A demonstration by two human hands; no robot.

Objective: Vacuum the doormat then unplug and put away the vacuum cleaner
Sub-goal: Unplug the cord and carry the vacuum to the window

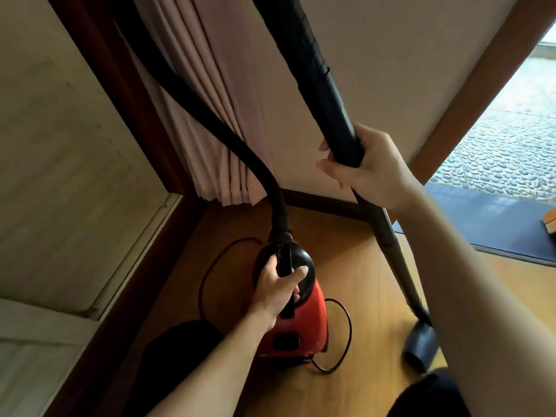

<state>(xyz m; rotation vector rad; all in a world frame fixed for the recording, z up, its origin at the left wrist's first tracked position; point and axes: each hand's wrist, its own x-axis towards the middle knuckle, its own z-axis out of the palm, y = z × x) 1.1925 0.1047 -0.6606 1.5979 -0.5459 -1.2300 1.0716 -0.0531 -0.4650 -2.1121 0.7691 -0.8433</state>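
1. Left hand (pixel 279 284): fingers curled round the black handle (pixel 284 260) on top of the red vacuum (pixel 304 323); thumb laid over the dome. The vacuum sits at the floor (pixel 346 251) corner, below the curtain (pixel 210 85). Whether it rests on the floor or is lifted cannot be told.

2. Right hand (pixel 367 167): fingers clenched round the wand (pixel 340 115) at its upper grip. The hose (pixel 210 121) runs from above this grip in an arc down to the vacuum's front socket.

3. Wand axis: steeply tilted, from the right hand down and to the right. It ends at the nozzle (pixel 421 347), low by the right forearm. Nozzle contact with the floor cannot be told.

4. Doormat (pixel 496 230): dark, flat, along the floor's right edge at the doorway. It lies to the right of the nozzle and apart from it. The right hand is the nearer one; the left is well apart from it.

5. Cord (pixel 349 326): loose loops on the floor on both sides of the vacuum. The plug and socket are out of view.

6. Judgement: the nozzle is off the mat, so this is a carrying step. To vacuum, swing the wand's lower end right until the nozzle meets the mat. Risk: the cord loops may snag the vacuum or a foot
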